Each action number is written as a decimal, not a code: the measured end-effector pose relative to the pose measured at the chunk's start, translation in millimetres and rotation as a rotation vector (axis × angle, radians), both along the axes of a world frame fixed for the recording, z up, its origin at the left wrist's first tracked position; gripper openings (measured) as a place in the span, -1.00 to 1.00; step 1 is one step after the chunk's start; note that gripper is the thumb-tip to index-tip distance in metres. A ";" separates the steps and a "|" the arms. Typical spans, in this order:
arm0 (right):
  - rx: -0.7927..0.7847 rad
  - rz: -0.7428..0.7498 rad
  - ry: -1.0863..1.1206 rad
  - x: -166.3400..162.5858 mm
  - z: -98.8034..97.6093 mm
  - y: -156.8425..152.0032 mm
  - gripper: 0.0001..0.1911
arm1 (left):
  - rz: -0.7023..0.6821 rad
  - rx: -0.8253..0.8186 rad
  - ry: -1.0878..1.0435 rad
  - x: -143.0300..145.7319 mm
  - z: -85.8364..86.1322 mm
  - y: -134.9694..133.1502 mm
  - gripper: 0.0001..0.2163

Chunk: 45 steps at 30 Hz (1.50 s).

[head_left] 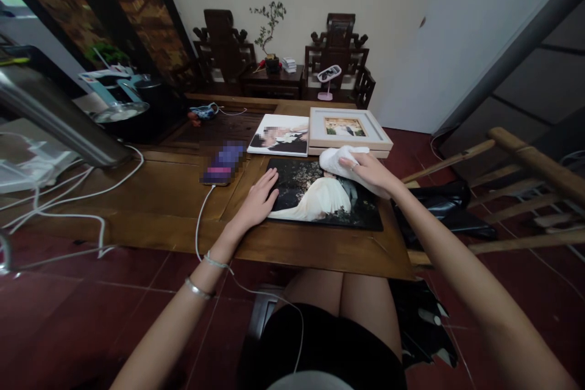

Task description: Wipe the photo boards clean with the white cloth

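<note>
A dark photo panel (pixel 292 180) showing a white gown lies flat on the wooden table in front of me. My left hand (pixel 261 198) rests flat at its left edge, fingers stretched out and holding nothing. In my right hand (pixel 371 172) is a bunched white cloth (pixel 337 161), pressed on the upper right part of the panel. The cloth and hand cover that part of the picture. Just behind the panel lie a white-edged photo print (pixel 280 145) and a light wooden picture frame (pixel 351 145) with a small photo in it.
Left of the panel, a phone (pixel 222 163) is plugged into a white cable (pixel 199 219). A big metal cylinder (pixel 68 116) and tangled cables stand farther left. A pink mirror (pixel 325 96) is behind the frames. To the right is a wooden chair (pixel 539 170) with black bags.
</note>
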State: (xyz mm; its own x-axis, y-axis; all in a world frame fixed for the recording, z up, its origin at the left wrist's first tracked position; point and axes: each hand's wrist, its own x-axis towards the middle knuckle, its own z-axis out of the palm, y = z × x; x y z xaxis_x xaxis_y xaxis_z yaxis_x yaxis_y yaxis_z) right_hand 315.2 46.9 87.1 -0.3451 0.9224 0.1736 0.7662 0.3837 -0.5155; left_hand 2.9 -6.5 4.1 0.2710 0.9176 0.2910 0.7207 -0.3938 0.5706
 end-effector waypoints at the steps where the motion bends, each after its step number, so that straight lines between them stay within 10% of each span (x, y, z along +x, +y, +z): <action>1: -0.014 -0.009 0.012 -0.7 0.7 3.9 -0.56 | -0.001 -0.001 -0.002 -0.2 -0.4 0.2 -0.54; 8: 0.050 0.002 0.031 -5.9 -2.5 -11.1 -0.63 | -0.002 -0.005 -0.014 0.2 -0.2 0.2 -0.54; 22: 0.018 0.222 -0.115 -16.9 -6.6 -155.1 -0.71 | 0.013 -0.049 0.021 3.1 6.9 -3.0 -0.54; 38: 0.102 0.127 -0.022 -50.9 -2.0 -17.1 -0.66 | 0.001 -0.011 0.016 -0.1 0.3 0.1 -0.54; 45: 0.193 0.070 -0.206 -77.5 -20.1 -39.0 -0.71 | -0.001 -0.031 0.023 -0.1 0.3 0.3 -0.53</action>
State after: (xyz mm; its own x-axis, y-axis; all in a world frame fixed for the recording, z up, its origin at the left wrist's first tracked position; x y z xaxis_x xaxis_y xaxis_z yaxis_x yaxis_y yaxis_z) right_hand 237.7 7.9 67.0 -0.4532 0.8517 0.2629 0.8152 0.5154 -0.2643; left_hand 2.8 -6.2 4.5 0.2779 0.9258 0.2562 0.7338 -0.3767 0.5654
